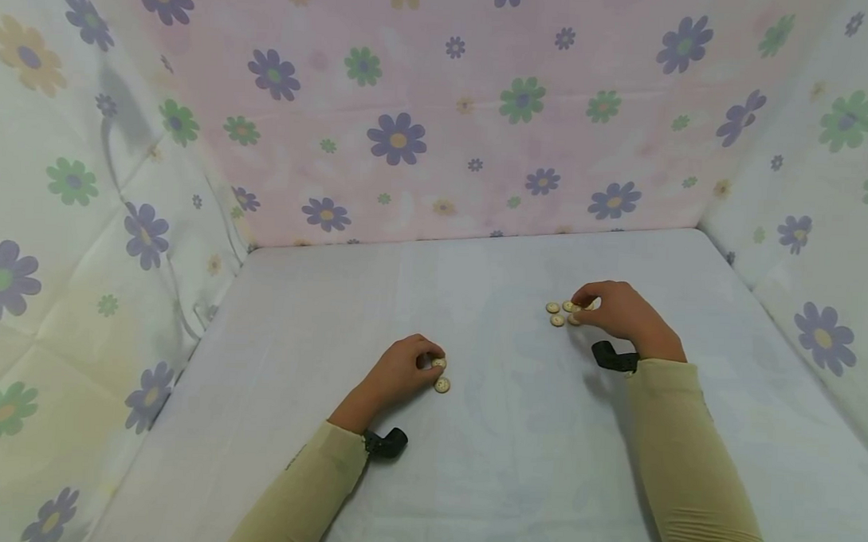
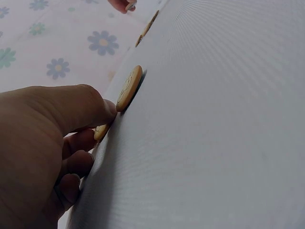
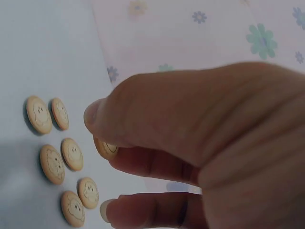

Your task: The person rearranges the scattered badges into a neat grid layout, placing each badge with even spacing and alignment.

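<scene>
On the white cloth, a round tan disc (image 1: pixel 441 385) with an engraved face lies by my left hand (image 1: pixel 402 371). The thumb and fingers of that hand pinch a second disc (image 2: pixel 101 131), which shows partly behind the thumb in the left wrist view. Farther off to the right, my right hand (image 1: pixel 619 309) holds another such disc (image 3: pixel 105 148) between thumb and index finger, mostly covered by the thumb. Several more discs (image 3: pixel 52 164) lie in close pairs on the cloth beside its fingertips, their engraved faces up.
A white cloth (image 1: pixel 499 449) covers the table. Flower-patterned sheets hang as a pink back wall (image 1: pixel 440 88), a left wall (image 1: pixel 62 234) and a right wall (image 1: pixel 816 236). Black wrist cameras (image 1: pixel 388 443) sit under both wrists, at the ends of tan sleeves (image 1: pixel 694 439).
</scene>
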`<state>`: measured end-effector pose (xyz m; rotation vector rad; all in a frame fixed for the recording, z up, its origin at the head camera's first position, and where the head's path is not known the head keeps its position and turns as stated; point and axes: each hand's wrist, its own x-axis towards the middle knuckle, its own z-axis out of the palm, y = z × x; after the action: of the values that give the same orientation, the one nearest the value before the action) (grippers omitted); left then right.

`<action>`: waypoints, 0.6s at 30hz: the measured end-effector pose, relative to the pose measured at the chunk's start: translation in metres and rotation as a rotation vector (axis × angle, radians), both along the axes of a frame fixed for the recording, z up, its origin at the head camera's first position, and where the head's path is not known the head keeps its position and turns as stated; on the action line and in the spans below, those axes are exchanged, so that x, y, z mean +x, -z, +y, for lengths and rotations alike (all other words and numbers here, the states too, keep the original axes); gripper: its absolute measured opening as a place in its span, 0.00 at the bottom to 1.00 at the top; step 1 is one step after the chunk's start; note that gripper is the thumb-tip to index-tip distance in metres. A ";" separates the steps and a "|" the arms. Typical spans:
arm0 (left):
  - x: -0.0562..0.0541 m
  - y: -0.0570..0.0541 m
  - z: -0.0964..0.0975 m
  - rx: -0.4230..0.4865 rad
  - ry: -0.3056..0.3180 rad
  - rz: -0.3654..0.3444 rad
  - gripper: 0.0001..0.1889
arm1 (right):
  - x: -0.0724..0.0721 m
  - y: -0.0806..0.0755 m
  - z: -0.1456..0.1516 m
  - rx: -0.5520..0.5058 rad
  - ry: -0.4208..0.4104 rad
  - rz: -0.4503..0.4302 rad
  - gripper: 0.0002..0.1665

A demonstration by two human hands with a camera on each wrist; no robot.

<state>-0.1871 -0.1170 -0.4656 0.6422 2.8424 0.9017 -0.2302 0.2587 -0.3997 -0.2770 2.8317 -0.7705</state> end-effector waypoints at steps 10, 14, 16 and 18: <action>0.001 -0.001 0.000 0.008 0.002 -0.007 0.09 | -0.001 0.005 0.010 0.027 0.012 -0.018 0.21; 0.001 -0.001 0.000 0.011 0.006 0.000 0.09 | -0.001 0.006 0.015 0.025 0.012 -0.025 0.21; 0.001 -0.002 0.000 0.012 0.008 0.007 0.09 | -0.001 0.007 0.017 0.028 0.008 -0.027 0.21; 0.001 -0.002 0.000 0.013 0.011 0.013 0.09 | -0.001 0.007 0.019 0.029 0.008 -0.030 0.20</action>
<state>-0.1863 -0.1173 -0.4638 0.6668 2.8441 0.9189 -0.2315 0.2778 -0.4064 -0.2472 2.8148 -0.7286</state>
